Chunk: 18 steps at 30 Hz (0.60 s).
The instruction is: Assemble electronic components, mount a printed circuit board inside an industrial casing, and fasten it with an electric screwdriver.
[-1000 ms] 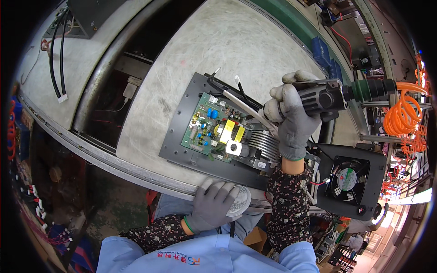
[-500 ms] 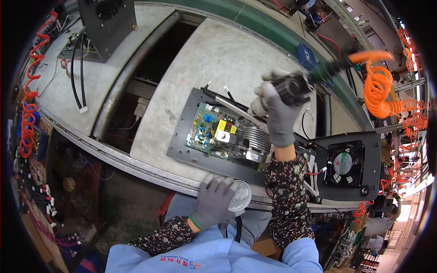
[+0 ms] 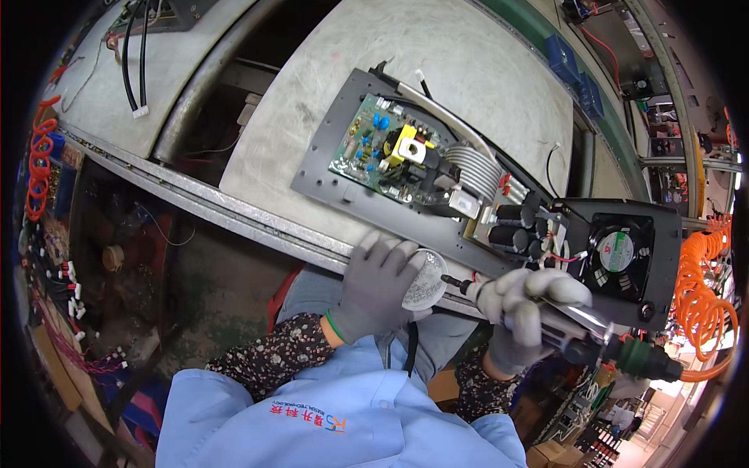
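Note:
My left hand [image 3: 376,285], in a grey glove, grips a small round white dish [image 3: 427,282] at the table's front edge. Small silvery pieces fill the dish, too fine to make out singly. In my gloved right hand [image 3: 515,308] is an air screwdriver [image 3: 573,334], its dark tip pointing left at the dish's right rim; I cannot tell if it touches. Just beyond both hands lies a dark metal chassis plate [image 3: 324,168] bearing a green circuit board [image 3: 355,152], a grey wire coil [image 3: 473,173] and black capacitors [image 3: 511,236].
A black panel with a fan [image 3: 616,253] stands at the chassis's right end. The screwdriver's coiled orange hose [image 3: 706,281] hangs at the far right. A metal roller [image 3: 207,90] crosses the gap left of the pale board [image 3: 289,117]. Blue bins [image 3: 563,58] sit at the back.
My right hand has come down and toward me with the screwdriver, from above the chassis to the dish. My left hand still holds the dish. The whole view has shifted.

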{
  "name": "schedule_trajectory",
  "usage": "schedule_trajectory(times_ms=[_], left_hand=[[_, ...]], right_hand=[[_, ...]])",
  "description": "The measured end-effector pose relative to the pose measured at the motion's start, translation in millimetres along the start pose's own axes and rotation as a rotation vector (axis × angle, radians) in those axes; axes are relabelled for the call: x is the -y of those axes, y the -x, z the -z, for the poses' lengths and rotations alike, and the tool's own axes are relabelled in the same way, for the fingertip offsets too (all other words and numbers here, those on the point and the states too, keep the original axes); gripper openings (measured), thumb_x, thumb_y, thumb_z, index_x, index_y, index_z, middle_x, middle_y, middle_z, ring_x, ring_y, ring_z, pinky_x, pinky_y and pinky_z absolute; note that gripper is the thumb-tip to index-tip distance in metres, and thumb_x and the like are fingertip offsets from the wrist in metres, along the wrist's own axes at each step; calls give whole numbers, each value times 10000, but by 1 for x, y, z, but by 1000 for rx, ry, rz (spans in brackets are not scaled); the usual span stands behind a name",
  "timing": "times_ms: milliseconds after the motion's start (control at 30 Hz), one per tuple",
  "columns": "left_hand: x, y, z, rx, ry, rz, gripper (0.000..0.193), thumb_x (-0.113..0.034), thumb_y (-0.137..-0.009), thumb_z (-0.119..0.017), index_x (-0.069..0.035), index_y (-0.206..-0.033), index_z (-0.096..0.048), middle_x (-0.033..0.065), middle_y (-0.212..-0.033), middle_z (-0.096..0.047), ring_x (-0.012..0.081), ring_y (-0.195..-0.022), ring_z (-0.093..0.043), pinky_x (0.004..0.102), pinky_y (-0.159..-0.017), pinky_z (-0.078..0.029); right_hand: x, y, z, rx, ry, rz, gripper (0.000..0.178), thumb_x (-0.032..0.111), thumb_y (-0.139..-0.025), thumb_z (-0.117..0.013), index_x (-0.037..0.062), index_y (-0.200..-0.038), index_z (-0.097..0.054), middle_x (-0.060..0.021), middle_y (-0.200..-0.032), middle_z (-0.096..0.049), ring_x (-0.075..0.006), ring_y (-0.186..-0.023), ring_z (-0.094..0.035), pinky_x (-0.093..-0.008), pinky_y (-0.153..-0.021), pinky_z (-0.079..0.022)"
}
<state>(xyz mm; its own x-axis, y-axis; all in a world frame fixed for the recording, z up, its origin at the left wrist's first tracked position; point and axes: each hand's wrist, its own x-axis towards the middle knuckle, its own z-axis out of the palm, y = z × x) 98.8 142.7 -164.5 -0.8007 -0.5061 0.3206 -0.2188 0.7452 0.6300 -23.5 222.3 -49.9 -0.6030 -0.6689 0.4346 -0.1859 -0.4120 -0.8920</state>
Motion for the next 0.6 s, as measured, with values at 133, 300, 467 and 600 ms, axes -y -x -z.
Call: schedule_trajectory(times_ms=[133,300,467,600], left_hand=[[-2,4,-1,21,3,25,686,-454,-508,-791,-73,-1047,-604,83,-1130,-544,261,-1019,-496,442,-957,-345],[-2,5,-2,20,-35,14,719,-515,-538,-775,-94,-1090,-590,69,-1126,-552,258,-994,-509,460,-986,-330],[-2,6,-2,1,-29,-2,713,-501,-543,-777,-97,-1100,-593,64,-1121,-553,249,-995,-512,447,-955,-347],[0,6,-1,-6,-27,0,699,-497,-552,-774,-99,-1099,-601,65,-1114,-557,247,-999,-519,447,-949,-350]], right_hand=[[-19,17,1,-32,61,-2,418,-17,-774,-615,40,-1145,-432,-123,-925,-493,-166,-615,-505,-281,-436,-465],[-22,20,-9,-39,31,-31,388,0,-784,-606,14,-1131,-431,-138,-942,-504,-181,-665,-535,-288,-489,-491],[-23,20,-11,-56,56,-55,369,-8,-788,-588,6,-1121,-427,-143,-938,-500,-179,-654,-527,-286,-461,-478],[-27,23,-3,-8,197,-11,364,-23,-783,-583,5,-1110,-425,-148,-930,-496,-178,-631,-518,-280,-427,-457]])
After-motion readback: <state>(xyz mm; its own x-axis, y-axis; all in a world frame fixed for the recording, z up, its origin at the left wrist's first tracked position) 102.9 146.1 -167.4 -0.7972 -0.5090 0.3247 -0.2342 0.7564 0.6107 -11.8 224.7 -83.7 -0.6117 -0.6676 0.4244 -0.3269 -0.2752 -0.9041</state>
